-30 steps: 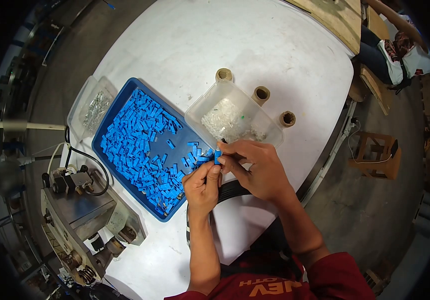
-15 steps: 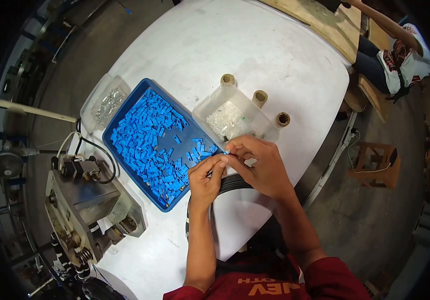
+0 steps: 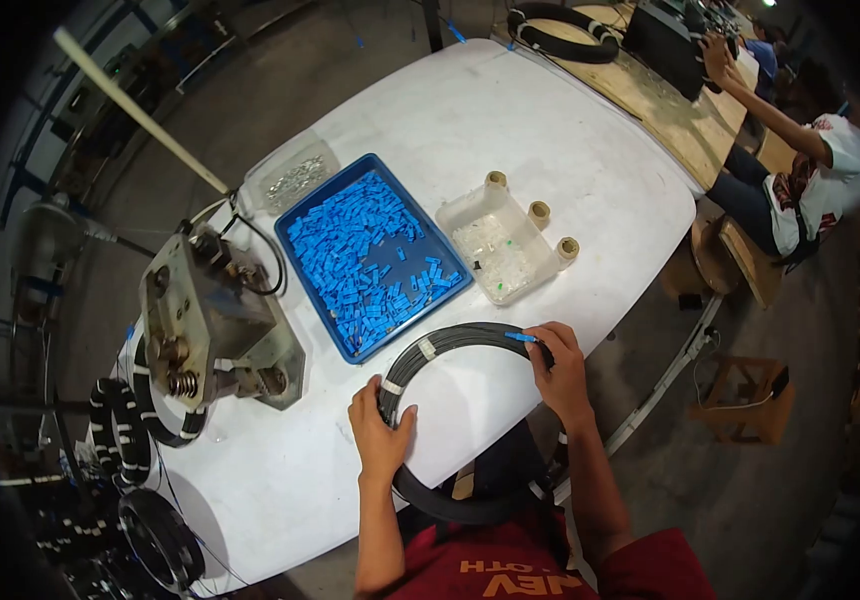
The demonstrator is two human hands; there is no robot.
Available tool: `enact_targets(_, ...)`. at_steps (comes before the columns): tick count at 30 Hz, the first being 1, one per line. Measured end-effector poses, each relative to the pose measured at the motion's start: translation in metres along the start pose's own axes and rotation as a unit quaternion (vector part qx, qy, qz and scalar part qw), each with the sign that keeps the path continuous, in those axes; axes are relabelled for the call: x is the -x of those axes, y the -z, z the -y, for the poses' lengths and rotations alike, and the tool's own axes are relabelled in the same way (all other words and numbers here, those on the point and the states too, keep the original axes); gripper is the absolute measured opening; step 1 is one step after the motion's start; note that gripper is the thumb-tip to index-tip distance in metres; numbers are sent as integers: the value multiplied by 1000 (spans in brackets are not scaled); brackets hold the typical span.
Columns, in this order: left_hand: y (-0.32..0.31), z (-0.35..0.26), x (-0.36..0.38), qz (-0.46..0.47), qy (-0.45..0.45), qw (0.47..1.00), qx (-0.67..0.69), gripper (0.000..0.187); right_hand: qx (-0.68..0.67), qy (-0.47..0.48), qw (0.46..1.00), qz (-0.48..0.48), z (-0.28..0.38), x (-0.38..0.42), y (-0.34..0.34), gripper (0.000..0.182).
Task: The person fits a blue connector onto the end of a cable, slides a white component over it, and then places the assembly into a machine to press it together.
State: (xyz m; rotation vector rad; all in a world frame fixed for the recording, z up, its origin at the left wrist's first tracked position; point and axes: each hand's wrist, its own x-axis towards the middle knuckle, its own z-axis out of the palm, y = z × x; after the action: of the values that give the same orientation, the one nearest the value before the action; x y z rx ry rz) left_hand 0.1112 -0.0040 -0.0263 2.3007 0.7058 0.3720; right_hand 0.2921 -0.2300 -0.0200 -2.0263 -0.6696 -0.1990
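A coil of black cable [image 3: 470,334], bound with white ties, lies partly on the table and hangs over its front edge near my body. My left hand [image 3: 382,432] grips the coil's left side, thumb on the inside and fingers on the outside. At the coil's upper right, my right hand [image 3: 562,372] pinches a small blue plastic connector [image 3: 521,337], whose tip sticks out leftward past the fingertips. Just beyond the coil, a blue tray [image 3: 420,328] holds many loose blue connectors [image 3: 350,245].
A clear plastic bin [image 3: 535,287] with small translucent pieces stands right of the tray, three cardboard tubes [image 3: 540,213] beside it. Behind the tray sits a container of metal parts [image 3: 297,183]. A metal press [image 3: 220,320] stands left. Another person [image 3: 800,170] sits at a wooden table.
My hands have separated and come down onto the coil: the left to its left side, the right to its upper right. The view has shifted, showing more of the coil.
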Motion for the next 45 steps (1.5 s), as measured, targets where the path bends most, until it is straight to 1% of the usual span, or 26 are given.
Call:
enact_targets(1,0,5,1,12,-8,1000,-13,56,-4,-5,1000,-14,-1,0,-3,16)
enact_targets(3,-2,13,-1,10,-12,1000,-1,53,-12,-3,1000,-20,0,2,-8,13)
enact_targets(4,-2,14,0,15,-20,1000,12,50,-15,-36,999,-15,0,3,-9,12)
enact_targets(5,-1,12,1,-2,-29,999,16,46,-16,-66,998,-10,0,1,-10,12)
enact_targets(6,0,10,2,-14,-22,999,22,46,-15,-53,998,-2,2,1,-9,12)
enact_targets(8,1,13,5,-3,-10,999,33,47,9,-90,996,9,8,6,-12,13)
enact_targets(9,2,14,6,-1,4,999,40,48,25,-51,998,-4,7,8,-15,13)
enact_targets(10,4,16,11,-10,7,999,43,48,25,-42,999,1,7,10,-17,13)
enact_targets(12,10,18,20,-4,38,999,18,50,30,-48,998,4,10,13,-22,13)
enact_targets(16,26,35,45,-53,81,995,24,48,25,-37,999,26,25,21,-41,13)
enact_targets(18,39,45,53,-57,96,994,14,45,-4,-62,997,42,38,23,-55,12)
enact_targets(19,45,50,57,-68,104,992,14,45,-8,-53,997,50,45,23,-63,12)
enact_targets(21,59,62,70,-97,119,988,-8,43,-20,-64,995,75,60,29,-81,12)
enact_targets(24,81,81,85,-119,149,980,-47,44,-24,-16,995,96,81,35,-110,13)
enact_targets(28,104,106,108,-155,189,966,-83,47,-53,-9,988,144,109,46,-141,13)
enact_targets(29,108,111,114,-159,194,963,-95,46,-58,22,990,125,112,50,-151,15)
enact_targets(33,111,116,130,-199,222,948,-111,45,-68,62,987,130,121,50,-176,15)
enact_targets(35,110,116,130,-209,221,944,-132,42,-64,8,982,178,124,43,-177,14)
enact_targets(36,110,118,131,-211,225,942,-134,42,-68,9,981,182,125,43,-176,14)
enact_targets(39,112,124,124,-213,193,952,-103,40,-76,-23,975,207,131,34,-175,15)
enact_targets(40,115,125,122,-217,195,951,-104,40,-78,-19,975,209,127,33,-176,15)
enact_targets(42,122,129,114,-194,169,964,-69,40,-67,16,978,198,117,31,-181,15)
enact_targets(43,125,131,111,-200,178,961,-66,40,-64,8,979,195,116,31,-180,14)
enact_targets(45,130,137,99,-165,134,975,-65,38,-68,7,979,194,114,36,-173,13)
